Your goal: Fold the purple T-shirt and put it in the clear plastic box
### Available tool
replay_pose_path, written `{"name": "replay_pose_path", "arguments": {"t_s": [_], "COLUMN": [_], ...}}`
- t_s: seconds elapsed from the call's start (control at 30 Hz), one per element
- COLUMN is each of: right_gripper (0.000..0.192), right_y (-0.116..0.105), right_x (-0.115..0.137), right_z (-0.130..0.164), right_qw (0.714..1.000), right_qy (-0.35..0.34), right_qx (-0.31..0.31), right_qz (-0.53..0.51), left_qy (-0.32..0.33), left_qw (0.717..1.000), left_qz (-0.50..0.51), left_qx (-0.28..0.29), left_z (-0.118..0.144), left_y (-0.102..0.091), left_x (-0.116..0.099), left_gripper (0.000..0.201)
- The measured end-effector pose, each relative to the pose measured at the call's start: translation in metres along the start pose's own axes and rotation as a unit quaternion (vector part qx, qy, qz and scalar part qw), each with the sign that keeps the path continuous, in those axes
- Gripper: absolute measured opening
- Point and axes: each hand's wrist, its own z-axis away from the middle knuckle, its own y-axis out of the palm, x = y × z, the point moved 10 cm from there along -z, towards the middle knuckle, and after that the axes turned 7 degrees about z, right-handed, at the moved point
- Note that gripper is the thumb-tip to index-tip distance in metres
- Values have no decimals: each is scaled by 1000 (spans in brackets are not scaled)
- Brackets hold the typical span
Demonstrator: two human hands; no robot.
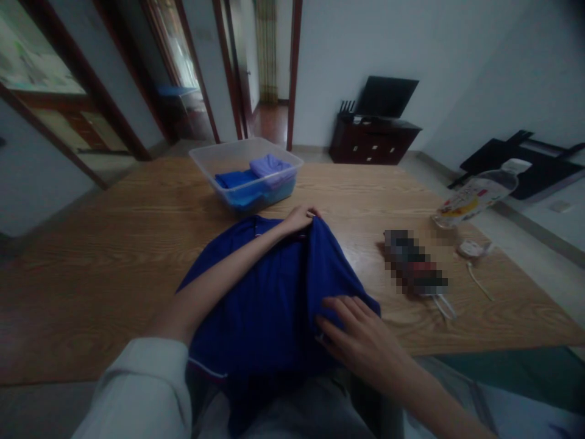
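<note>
A dark blue garment (269, 305) with a thin light trim at its near left edge is spread over the wooden table (114, 244), and its near part hangs toward my lap. With my left arm stretched across it, my left hand (301, 219) pinches the cloth at the far edge. My right hand (356, 332) grips the right side nearer to me, thumb and fingers closed on the cloth. Between the two hands the right part of the garment is lifted into a fold. Whether it is a shirt or another piece of clothing, I cannot tell.
Beyond the garment stands a clear plastic bin (205, 161) with folded blue and purple cloths (274, 171). To the right are a blurred-out object (414, 262), a clear bottle (479, 194) with a white cap, and a small white roll (473, 248) near the table's right edge.
</note>
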Motion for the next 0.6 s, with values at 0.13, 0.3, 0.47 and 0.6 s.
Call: {"name": "replay_pose_path", "arguments": {"t_s": [0.13, 0.3, 0.47, 0.6], "right_gripper": [54, 39, 21, 26], "right_y": [21, 27, 24, 15], "right_x": [-4, -3, 6, -2], "right_z": [24, 38, 26, 32], "right_qw": [999, 999, 998, 995], "right_qy": [12, 38, 40, 38], "right_qx": [28, -8, -40, -83], "right_qz": [-36, -20, 1, -30], "left_qy": [-39, -69, -45, -42], "left_qw": [999, 994, 986, 979], "left_qz": [-9, -77, -162, -200], "left_qx": [1, -28, -5, 16], "left_z": [2, 8, 10, 8], "left_y": [-5, -6, 10, 12], "left_x": [3, -6, -24, -28], "left_gripper": [25, 28, 23, 26]}}
